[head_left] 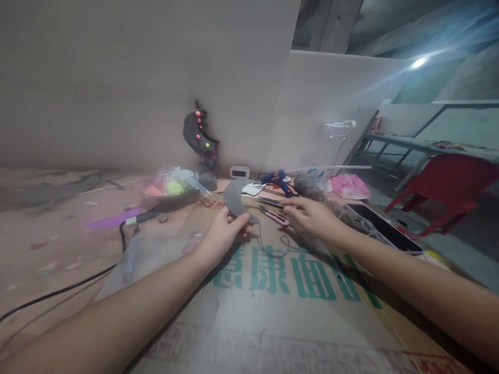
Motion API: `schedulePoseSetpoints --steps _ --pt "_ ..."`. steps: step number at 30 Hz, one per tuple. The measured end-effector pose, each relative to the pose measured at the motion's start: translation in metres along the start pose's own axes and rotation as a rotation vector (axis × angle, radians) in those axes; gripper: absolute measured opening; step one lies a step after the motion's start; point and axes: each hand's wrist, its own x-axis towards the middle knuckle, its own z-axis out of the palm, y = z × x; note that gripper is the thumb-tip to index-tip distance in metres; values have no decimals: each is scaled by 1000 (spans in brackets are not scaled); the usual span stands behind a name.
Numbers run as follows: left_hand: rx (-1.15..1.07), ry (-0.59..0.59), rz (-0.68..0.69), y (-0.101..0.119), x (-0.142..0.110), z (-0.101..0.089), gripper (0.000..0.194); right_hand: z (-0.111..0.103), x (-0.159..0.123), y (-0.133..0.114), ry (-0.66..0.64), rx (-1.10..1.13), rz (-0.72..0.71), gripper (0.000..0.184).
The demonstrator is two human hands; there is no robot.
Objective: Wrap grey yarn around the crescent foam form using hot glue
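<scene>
My left hand (226,231) is closed on the lower end of a grey, yarn-wrapped crescent (234,198), thumb on top. From its lower tip a loose grey yarn tail (268,252) curls onto the cardboard. My right hand (310,214) reaches over the table from the right, fingers stretched out. Its fingertips are at the rear end of a slim dark tool (270,201), and whether they grip it is unclear. Just below lie pink thread snips (276,215). Behind them rests a blue hot glue gun (278,182).
A finished-looking crescent with coloured pompoms (197,132) hangs on the wall. A bowl of pompoms (167,187) stands at the back left, by a small white clock (239,172). Grey yarn (312,187), a pink packet (350,187) and a phone (384,228) lie right. A black cable (62,292) crosses the left.
</scene>
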Motion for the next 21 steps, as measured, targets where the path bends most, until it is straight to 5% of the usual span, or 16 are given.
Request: schedulePoseSetpoints --steps 3,5,8,12,21 --pt "-10 3 10 1 0 -2 39 6 -18 -32 -253 286 59 37" --pt "-22 1 30 1 0 -4 40 12 -24 -47 -286 326 47 40" --pt "-26 -10 55 0 -1 -6 37 21 -29 -56 -238 221 -7 39" --pt "0 -37 52 -3 1 -7 34 31 -34 -53 -126 37 -182 15" --pt "141 -7 99 -4 1 -3 23 22 -46 -53 -25 65 -305 22"
